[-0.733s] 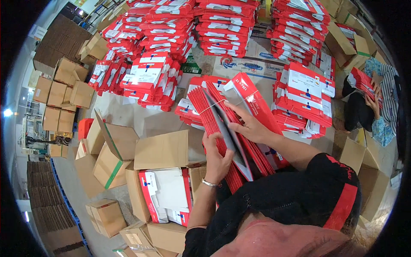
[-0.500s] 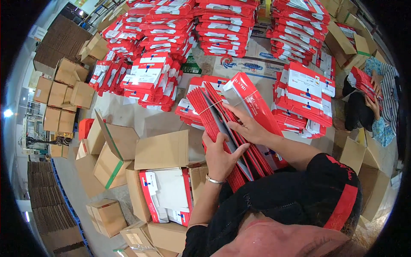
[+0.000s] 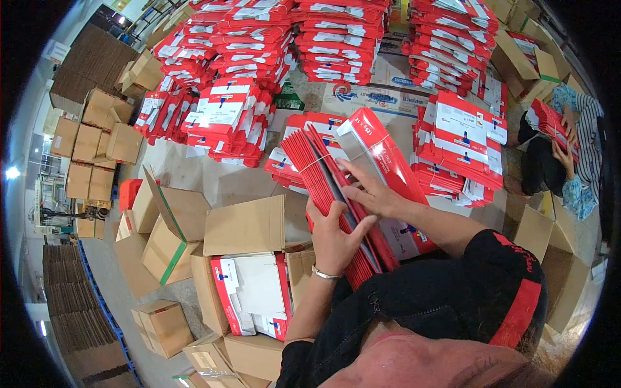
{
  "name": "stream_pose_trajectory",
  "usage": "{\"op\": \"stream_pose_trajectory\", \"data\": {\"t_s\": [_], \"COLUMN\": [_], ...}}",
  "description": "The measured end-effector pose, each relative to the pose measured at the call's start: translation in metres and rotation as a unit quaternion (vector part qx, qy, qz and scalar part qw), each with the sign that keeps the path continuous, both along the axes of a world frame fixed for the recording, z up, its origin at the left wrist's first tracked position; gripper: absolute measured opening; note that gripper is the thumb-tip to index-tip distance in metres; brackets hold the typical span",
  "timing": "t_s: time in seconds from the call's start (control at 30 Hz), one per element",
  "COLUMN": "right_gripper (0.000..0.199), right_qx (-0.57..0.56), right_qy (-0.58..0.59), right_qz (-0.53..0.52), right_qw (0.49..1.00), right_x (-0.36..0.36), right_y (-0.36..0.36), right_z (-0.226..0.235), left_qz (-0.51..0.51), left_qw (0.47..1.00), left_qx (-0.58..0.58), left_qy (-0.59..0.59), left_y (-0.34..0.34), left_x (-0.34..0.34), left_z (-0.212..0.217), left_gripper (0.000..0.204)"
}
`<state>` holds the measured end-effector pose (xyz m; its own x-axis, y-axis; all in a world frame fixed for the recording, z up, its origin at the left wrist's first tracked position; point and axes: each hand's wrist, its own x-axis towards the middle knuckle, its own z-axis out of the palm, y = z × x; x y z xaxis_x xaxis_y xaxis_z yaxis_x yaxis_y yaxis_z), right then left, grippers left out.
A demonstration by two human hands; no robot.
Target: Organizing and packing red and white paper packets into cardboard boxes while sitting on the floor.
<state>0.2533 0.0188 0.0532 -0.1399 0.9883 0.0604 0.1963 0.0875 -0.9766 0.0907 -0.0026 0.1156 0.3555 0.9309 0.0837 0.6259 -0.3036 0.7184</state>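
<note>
I hold a thick bundle of flat red folded cartons (image 3: 352, 187) upright on its edge in front of me. My left hand (image 3: 336, 236) grips the near end of the bundle from the left side, a bracelet on its wrist. My right hand (image 3: 372, 194) lies on top of the bundle, fingers spread between the sheets, parting them. A thin band runs around the far part of the bundle. Just left of my left forearm stands an open cardboard box (image 3: 223, 226) with red-and-white flat cartons (image 3: 255, 294) lying inside.
Stacks of red-and-white flat cartons (image 3: 223, 113) cover the floor ahead and to the right (image 3: 462, 139). Open and closed cardboard boxes (image 3: 168, 236) stand at left. Another person (image 3: 569, 152) sits at the far right handling red cartons. Flattened brown cardboard piles (image 3: 71, 310) lie far left.
My left hand slid up along the near end of the bundle and closed on it. My right hand moved slightly toward me on top of the sheets.
</note>
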Motion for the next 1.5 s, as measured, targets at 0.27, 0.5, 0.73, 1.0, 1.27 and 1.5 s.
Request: {"op": "stream_pose_trajectory", "data": {"t_s": [0.27, 0.5, 0.73, 1.0, 1.27, 1.5], "right_gripper": [0.066, 0.070, 0.077, 0.067, 0.058, 0.060], "right_qx": [-0.031, -0.071, -0.099, -0.077, 0.255, -0.162], "right_qy": [-0.007, 0.045, 0.032, 0.031, -0.346, -0.061], "right_qz": [0.019, 0.025, 0.046, 0.017, -0.139, -0.140], "right_qw": [0.999, 0.996, 0.993, 0.996, 0.892, 0.975], "right_x": [0.004, 0.010, 0.004, 0.006, 0.059, 0.105], "right_y": [-0.002, -0.001, 0.001, 0.001, -0.002, -0.005], "right_z": [0.005, 0.012, 0.007, 0.009, 0.021, -0.011], "left_qz": [0.001, 0.007, -0.007, 0.000, -0.017, -0.201], "left_qw": [1.000, 0.997, 0.999, 0.999, 0.978, 0.960], "left_qx": [-0.011, 0.017, 0.026, -0.023, 0.206, 0.170], "left_qy": [-0.013, -0.073, 0.036, -0.033, 0.001, 0.090], "left_y": [0.000, -0.001, -0.002, 0.000, 0.002, 0.009], "left_x": [-0.008, -0.018, -0.014, -0.022, -0.035, -0.028], "left_z": [-0.009, -0.024, -0.005, -0.017, -0.013, -0.010], "left_gripper": [0.044, 0.036, 0.040, 0.039, 0.053, 0.029]}}
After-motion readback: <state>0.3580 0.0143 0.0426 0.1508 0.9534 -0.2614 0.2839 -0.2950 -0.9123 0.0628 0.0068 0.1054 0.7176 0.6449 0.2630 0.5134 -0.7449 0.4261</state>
